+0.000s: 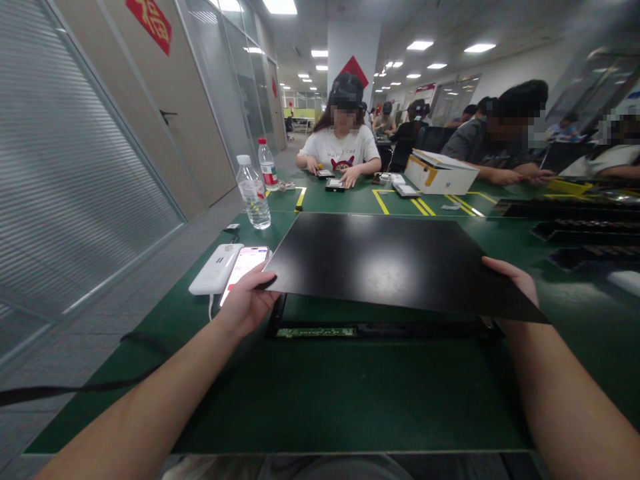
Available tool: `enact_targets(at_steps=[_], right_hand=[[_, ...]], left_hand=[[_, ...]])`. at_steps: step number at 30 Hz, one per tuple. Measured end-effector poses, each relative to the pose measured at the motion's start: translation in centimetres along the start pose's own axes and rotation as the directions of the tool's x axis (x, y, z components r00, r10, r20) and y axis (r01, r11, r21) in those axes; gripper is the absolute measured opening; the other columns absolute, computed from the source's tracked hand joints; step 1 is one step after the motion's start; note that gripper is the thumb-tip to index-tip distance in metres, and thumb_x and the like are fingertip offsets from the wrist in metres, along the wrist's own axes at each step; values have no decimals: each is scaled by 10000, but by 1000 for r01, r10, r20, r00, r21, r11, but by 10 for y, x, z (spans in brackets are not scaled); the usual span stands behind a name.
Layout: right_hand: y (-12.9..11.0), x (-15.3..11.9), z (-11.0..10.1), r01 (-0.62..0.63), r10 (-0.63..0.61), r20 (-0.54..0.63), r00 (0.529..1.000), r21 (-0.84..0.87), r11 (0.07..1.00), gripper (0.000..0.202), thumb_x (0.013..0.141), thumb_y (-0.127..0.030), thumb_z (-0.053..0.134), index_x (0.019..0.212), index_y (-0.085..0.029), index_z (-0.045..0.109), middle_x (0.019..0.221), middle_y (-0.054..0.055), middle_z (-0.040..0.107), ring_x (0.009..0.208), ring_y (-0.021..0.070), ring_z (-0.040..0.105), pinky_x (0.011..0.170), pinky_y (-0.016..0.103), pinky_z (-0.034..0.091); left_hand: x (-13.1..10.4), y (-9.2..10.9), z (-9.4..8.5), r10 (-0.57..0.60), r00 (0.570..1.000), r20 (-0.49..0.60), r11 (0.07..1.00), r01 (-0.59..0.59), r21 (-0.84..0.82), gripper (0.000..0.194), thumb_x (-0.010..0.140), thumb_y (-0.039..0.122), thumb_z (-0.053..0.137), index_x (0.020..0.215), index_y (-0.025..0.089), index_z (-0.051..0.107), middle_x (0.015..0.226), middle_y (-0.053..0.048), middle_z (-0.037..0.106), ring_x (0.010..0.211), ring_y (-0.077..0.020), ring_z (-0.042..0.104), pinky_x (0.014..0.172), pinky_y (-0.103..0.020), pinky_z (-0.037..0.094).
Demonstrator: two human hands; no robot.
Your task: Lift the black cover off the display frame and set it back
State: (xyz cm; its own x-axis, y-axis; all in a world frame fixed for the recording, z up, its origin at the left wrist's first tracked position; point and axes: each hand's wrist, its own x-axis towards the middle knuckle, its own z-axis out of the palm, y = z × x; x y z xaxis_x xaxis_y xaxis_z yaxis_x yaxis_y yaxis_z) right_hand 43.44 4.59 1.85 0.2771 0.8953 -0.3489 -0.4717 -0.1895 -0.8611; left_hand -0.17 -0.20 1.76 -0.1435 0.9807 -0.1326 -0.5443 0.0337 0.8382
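A large, thin black sheet (400, 263) with a glossy surface is held up above the green table. My left hand (247, 300) grips its left edge, thumb on top. At the right edge my right hand (513, 283) holds it too, with the thumb on top and the other fingers mostly hidden underneath. Below the sheet a black frame (415, 331) lies on the table, partly covered by it. A narrow green circuit board (316, 332) shows along the frame's near side.
On the green table (350, 393), a white power bank (216, 269) and a lit phone (243, 263) lie left, near a water bottle (254, 193). A person (340, 147) sits opposite, handling small devices. A white box (440, 172) and dark strips (590, 231) lie at the right.
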Motion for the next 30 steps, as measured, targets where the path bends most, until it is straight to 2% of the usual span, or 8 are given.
enact_targets(at_steps=[3, 6, 8, 10, 15, 21, 26, 30], right_hand=[[0, -5, 6, -185, 175, -73, 982, -155, 971, 239, 862, -176, 560, 1012, -165, 747, 719, 80, 761, 673, 271, 746, 718, 403, 641], [2, -5, 9, -271, 279, -10, 960, -271, 924, 281, 890, -238, 538, 1063, -153, 743, 786, 107, 777, 707, 279, 752, 718, 407, 629], [4, 0, 7, -283, 308, 35, 951, -305, 909, 289, 900, -265, 519, 1047, -163, 746, 822, 106, 782, 715, 267, 750, 730, 398, 623], [6, 8, 3, -241, 277, 67, 959, -324, 915, 257, 881, -243, 527, 999, -189, 748, 844, 88, 784, 707, 236, 742, 734, 365, 618], [11, 27, -7, -14, 57, 123, 991, -323, 946, 268, 798, -171, 544, 974, -212, 743, 900, 95, 781, 788, 199, 740, 701, 290, 609], [14, 32, -11, 36, -36, 7, 999, -315, 948, 230, 764, -206, 621, 978, -231, 702, 797, 101, 767, 712, 205, 727, 645, 290, 605], [15, 33, -14, 76, -77, 11, 997, -345, 936, 231, 781, -254, 618, 1006, -250, 670, 825, 111, 778, 746, 234, 742, 676, 334, 613], [16, 35, -17, 93, -99, 6, 995, -393, 915, 260, 773, -280, 642, 1028, -243, 678, 842, 111, 784, 747, 223, 738, 621, 293, 583]], left_hand=[[4, 1, -2, 12, 996, -86, 999, -17, -51, 318, 716, -18, 587, 965, 84, 756, 830, -84, 782, 672, -174, 730, 624, -238, 629], [5, 3, -3, 34, 995, -93, 998, -39, -56, 322, 713, -26, 575, 946, 105, 755, 810, -69, 777, 661, -165, 727, 604, -217, 622], [5, 5, -3, 56, 996, -66, 997, -59, -45, 346, 706, -21, 574, 964, 117, 759, 810, -64, 780, 687, -171, 735, 614, -216, 626], [4, 7, -2, 80, 996, -38, 996, -81, -34, 367, 698, -14, 576, 981, 126, 764, 815, -59, 782, 706, -174, 739, 620, -214, 628], [3, 9, -3, 118, 993, -14, 993, -118, -4, 338, 701, 12, 604, 976, 120, 768, 872, -66, 789, 726, -167, 732, 639, -204, 624], [3, 8, -5, 98, 995, -1, 994, -97, 56, 380, 690, 36, 648, 1039, 125, 771, 924, -71, 792, 787, -183, 738, 663, -213, 620], [0, 6, -5, 64, 998, 10, 992, -65, 107, 456, 644, 47, 710, 1092, 124, 748, 965, -77, 789, 835, -199, 742, 699, -236, 620], [-2, 6, -6, 32, 999, 2, 992, -32, 126, 439, 617, 55, 742, 1050, 127, 731, 934, -67, 782, 796, -180, 731, 703, -237, 613]])
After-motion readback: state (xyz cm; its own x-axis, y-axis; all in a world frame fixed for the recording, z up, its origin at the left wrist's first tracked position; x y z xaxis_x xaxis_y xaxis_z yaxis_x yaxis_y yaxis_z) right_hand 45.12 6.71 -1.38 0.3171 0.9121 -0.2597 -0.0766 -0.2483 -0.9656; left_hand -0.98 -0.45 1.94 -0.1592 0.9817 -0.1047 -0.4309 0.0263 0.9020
